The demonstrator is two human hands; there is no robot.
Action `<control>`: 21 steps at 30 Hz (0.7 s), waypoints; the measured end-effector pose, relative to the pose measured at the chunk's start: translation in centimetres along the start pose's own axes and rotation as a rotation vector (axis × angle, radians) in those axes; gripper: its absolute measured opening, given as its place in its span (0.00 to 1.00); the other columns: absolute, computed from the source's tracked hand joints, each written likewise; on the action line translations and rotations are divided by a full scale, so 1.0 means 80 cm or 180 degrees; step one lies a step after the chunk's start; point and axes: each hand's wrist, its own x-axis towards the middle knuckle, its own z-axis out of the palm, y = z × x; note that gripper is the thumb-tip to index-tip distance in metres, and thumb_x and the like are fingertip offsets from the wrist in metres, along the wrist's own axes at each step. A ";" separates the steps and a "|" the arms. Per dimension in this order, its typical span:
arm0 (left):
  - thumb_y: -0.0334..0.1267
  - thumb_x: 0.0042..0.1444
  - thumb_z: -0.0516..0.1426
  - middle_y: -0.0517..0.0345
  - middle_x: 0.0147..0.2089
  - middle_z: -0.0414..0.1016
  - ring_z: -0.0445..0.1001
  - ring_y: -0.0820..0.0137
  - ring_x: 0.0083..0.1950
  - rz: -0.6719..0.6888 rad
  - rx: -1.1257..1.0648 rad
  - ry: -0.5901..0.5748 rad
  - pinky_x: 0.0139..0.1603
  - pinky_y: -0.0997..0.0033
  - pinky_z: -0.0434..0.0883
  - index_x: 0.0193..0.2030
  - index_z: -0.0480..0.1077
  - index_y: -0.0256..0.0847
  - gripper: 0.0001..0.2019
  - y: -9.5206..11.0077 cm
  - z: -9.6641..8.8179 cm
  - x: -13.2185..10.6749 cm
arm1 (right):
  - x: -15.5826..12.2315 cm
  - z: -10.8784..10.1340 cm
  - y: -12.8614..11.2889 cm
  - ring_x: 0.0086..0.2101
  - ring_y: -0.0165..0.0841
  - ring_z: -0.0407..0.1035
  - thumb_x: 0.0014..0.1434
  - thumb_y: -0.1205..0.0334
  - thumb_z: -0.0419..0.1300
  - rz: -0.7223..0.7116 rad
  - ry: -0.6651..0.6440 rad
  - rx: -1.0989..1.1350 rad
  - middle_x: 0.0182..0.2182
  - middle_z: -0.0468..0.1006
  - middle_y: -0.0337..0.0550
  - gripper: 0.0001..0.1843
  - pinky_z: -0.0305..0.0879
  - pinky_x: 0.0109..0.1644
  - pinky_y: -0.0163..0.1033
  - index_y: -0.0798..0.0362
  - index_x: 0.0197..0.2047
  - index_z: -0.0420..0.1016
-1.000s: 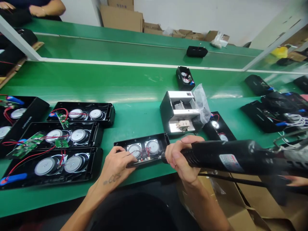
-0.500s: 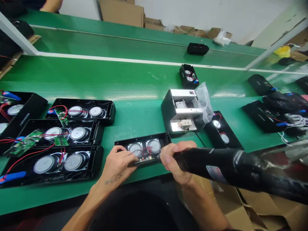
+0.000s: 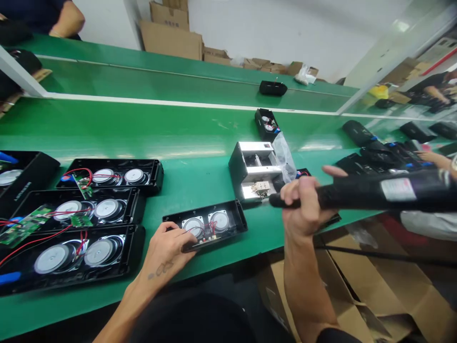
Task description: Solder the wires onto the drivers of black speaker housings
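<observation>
My left hand (image 3: 174,240) pinches the near left edge of a black speaker housing (image 3: 233,227). Two round drivers (image 3: 218,221) with red wires sit inside that housing, and small parts along its near wall are partly hidden by my fingers. In my right hand (image 3: 303,205) is a black electric screwdriver (image 3: 360,190), held nearly level. Its tip points left, beside the front of a silver and black screw feeder (image 3: 255,174); whether the two touch I cannot tell.
Several open speaker housings with circuit boards (image 3: 26,226) stand at the left. A clear plastic bag (image 3: 284,157) hangs on the feeder. More black speakers (image 3: 359,133) are at the right. Cardboard boxes (image 3: 385,281) lie below the bench edge. Another person's arm (image 3: 69,19) shows at top left.
My right hand has lifted the screwdriver away from the housing, up and right to beside the feeder. My left hand stays on the housing. The camera view has shifted a little.
</observation>
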 end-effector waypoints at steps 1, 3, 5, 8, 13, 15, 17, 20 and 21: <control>0.32 0.56 0.62 0.70 0.28 0.79 0.73 0.69 0.31 -0.0018 -0.0015 -0.0001 0.48 0.62 0.65 0.33 0.73 0.47 0.05 0.000 0.000 0.000 | 0.015 -0.002 0.008 0.14 0.25 0.57 0.60 0.66 0.64 -0.0111 0.0166 -0.0244 0.17 0.65 0.20 0.18 0.60 0.22 0.35 0.47 0.52 0.64; 0.32 0.57 0.62 0.70 0.27 0.78 0.72 0.70 0.30 -0.0042 -0.0050 -0.0005 0.47 0.62 0.66 0.34 0.73 0.46 0.04 0.001 -0.002 0.002 | 0.034 -0.007 0.027 0.15 0.26 0.60 0.60 0.65 0.64 -0.0164 0.0173 -0.0621 0.18 0.69 0.22 0.16 0.62 0.23 0.37 0.48 0.49 0.65; 0.31 0.55 0.61 0.71 0.25 0.76 0.71 0.71 0.28 -0.0059 -0.0079 -0.0005 0.45 0.63 0.66 0.34 0.73 0.46 0.05 0.003 -0.004 0.004 | 0.038 -0.012 0.043 0.15 0.26 0.61 0.60 0.63 0.65 -0.0073 -0.0102 -0.0738 0.17 0.70 0.22 0.15 0.63 0.24 0.38 0.48 0.46 0.64; 0.28 0.51 0.61 0.72 0.24 0.76 0.71 0.71 0.28 -0.0110 -0.0147 0.0020 0.44 0.63 0.65 0.33 0.72 0.46 0.07 0.004 -0.005 0.006 | 0.031 -0.015 0.041 0.14 0.26 0.61 0.59 0.63 0.68 0.0251 -0.0636 -0.0592 0.16 0.69 0.22 0.15 0.61 0.22 0.36 0.48 0.44 0.66; 0.28 0.48 0.63 0.72 0.24 0.76 0.70 0.72 0.27 -0.0197 -0.0220 0.0002 0.42 0.64 0.65 0.32 0.70 0.45 0.08 0.007 -0.005 0.008 | -0.016 0.006 -0.016 0.14 0.24 0.56 0.62 0.67 0.65 0.0896 -0.1118 0.0355 0.17 0.64 0.22 0.15 0.58 0.19 0.33 0.46 0.50 0.68; 0.29 0.49 0.64 0.72 0.25 0.78 0.70 0.72 0.27 -0.0219 -0.0249 -0.0015 0.43 0.64 0.65 0.32 0.70 0.45 0.08 0.008 -0.006 0.009 | -0.046 0.024 -0.036 0.14 0.23 0.54 0.65 0.67 0.62 0.0921 -0.1281 0.0863 0.19 0.62 0.22 0.15 0.57 0.18 0.31 0.44 0.53 0.67; 0.30 0.51 0.64 0.70 0.27 0.80 0.71 0.72 0.27 -0.0237 -0.0289 -0.0092 0.45 0.64 0.66 0.32 0.70 0.44 0.07 0.009 -0.008 0.009 | -0.077 0.043 -0.047 0.14 0.23 0.55 0.68 0.66 0.61 0.0973 -0.1508 0.1160 0.20 0.62 0.23 0.16 0.58 0.19 0.31 0.42 0.56 0.65; 0.31 0.54 0.63 0.69 0.26 0.79 0.70 0.73 0.26 -0.0261 -0.0307 -0.0189 0.47 0.63 0.66 0.30 0.69 0.44 0.07 0.010 -0.011 0.009 | -0.114 0.065 -0.042 0.16 0.24 0.58 0.69 0.64 0.61 0.1148 -0.1854 0.1211 0.22 0.63 0.23 0.18 0.60 0.21 0.32 0.39 0.58 0.62; 0.31 0.54 0.63 0.69 0.25 0.78 0.70 0.73 0.26 -0.0263 -0.0300 -0.0178 0.47 0.63 0.65 0.29 0.67 0.44 0.08 0.010 -0.011 0.009 | -0.122 0.069 -0.037 0.17 0.24 0.59 0.69 0.64 0.61 0.1164 -0.1923 0.1170 0.22 0.64 0.24 0.19 0.61 0.22 0.33 0.39 0.58 0.62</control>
